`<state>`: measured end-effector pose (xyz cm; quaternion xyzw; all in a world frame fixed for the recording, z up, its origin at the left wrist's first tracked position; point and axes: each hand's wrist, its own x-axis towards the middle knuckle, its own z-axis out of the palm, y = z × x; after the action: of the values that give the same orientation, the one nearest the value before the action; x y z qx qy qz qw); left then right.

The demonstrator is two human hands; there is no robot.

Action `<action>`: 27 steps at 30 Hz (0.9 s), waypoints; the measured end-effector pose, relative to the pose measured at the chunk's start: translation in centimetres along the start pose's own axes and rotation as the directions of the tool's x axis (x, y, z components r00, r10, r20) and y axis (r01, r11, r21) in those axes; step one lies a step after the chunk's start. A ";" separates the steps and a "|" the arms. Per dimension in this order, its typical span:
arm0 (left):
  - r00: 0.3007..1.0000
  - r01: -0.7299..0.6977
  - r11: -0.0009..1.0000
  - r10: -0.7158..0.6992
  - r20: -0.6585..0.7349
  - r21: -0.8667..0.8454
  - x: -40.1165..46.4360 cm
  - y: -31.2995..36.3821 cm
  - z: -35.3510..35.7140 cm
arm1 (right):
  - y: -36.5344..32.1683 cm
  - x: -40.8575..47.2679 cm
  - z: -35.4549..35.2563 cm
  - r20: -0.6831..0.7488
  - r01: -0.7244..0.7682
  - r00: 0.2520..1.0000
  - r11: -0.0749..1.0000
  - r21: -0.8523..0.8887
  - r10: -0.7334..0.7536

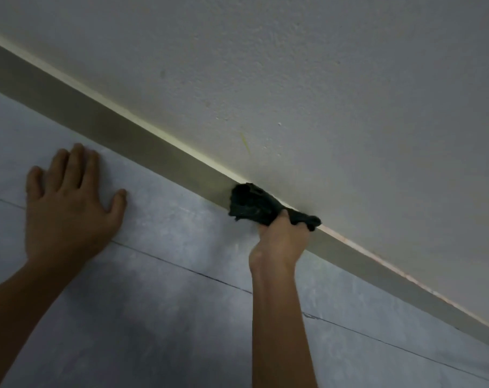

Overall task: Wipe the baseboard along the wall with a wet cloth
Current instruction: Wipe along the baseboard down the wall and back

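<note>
A grey-beige baseboard (120, 130) runs diagonally from the upper left to the lower right, between the white textured wall (321, 79) and the grey tiled floor (167, 303). My right hand (279, 242) is shut on a dark, bunched-up cloth (251, 204), which is pressed against the baseboard near the middle of the view. A tail of the cloth sticks out to the right of my fingers. My left hand (70, 203) lies flat on the floor, fingers spread, holding nothing, well to the left of the cloth.
Thin dark grout lines (181, 268) cross the floor tiles. A small yellowish streak (244, 141) marks the wall just above the baseboard. The baseboard's top edge looks pale to the left and pinkish to the right of the cloth.
</note>
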<state>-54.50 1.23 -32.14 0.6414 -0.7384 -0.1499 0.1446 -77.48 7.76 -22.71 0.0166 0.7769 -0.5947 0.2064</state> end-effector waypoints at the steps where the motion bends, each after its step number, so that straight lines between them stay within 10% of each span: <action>1: 1.000 0.000 1.000 0.000 -0.002 0.003 0.0 0.0 -0.1 | 0.1 -0.3 0.1 -0.014 0.007 1.000 1.000 -0.006 -0.007; 5: 1.000 -0.016 1.000 0.016 0.018 -0.009 -0.1 -0.6 0.4 | 2.1 -1.1 1.2 0.090 -0.139 0.983 0.970 -0.202 0.159; 9: 0.999 -0.023 1.000 0.022 0.034 0.003 0.3 -0.7 0.6 | 2.6 1.3 -3.3 -0.084 0.011 0.995 0.879 -0.477 -0.058; 15: 1.000 -0.008 1.000 0.008 -0.012 -0.009 0.2 -0.1 0.2 | 3.2 3.3 -5.4 0.034 0.087 0.980 0.269 -0.959 -0.194; 22: 1.000 -0.016 1.000 0.016 0.008 0.026 0.4 -0.7 0.7 | 4.2 -1.2 -1.4 0.368 0.391 0.913 0.121 -0.912 -0.173; 27: 1.000 -0.005 1.000 0.005 -0.008 0.017 -0.3 0.5 -0.2 | 4.4 -1.2 -1.4 0.762 0.772 0.634 0.159 -0.615 -0.130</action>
<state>-54.83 1.56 -31.78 0.6414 -0.7406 -0.1410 0.1424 -75.57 10.61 -26.04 -0.5220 0.8307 -0.0521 0.1862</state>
